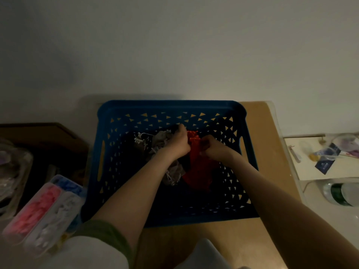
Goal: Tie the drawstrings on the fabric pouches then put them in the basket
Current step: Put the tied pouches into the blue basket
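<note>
**Red pouch held at its neck, low in the blue basket**

Both hands meet at the gathered top of the red pouch. The left hand has its fingers curled over the frilled edge. The right hand faces it from the other side, fingers bunched in a pinch on the same neck. The light is too dim to show the cords themselves, or whether a knot is formed.

The pouch hangs from that grip towards the near wall of the basket, its body lying on the dark floor right of centre. Beige fabric with a pale fringe lies just beside it, partly under the left forearm; whether that is one pouch or two cannot be told.

By my reading the step in hand is the tying, done down inside the basket. The next move calls for drawing the two cord ends apart so the neck cinches, then crossing them into a knot, all by feel in this gloom. After that the pouch need only be let go where it is.

The basket stands at the far edge of a brown tabletop. Off its left edge lie clear plastic boxes of pink, white and blue pieces. To the right is a white shelf, with a green bottle below it.
</note>
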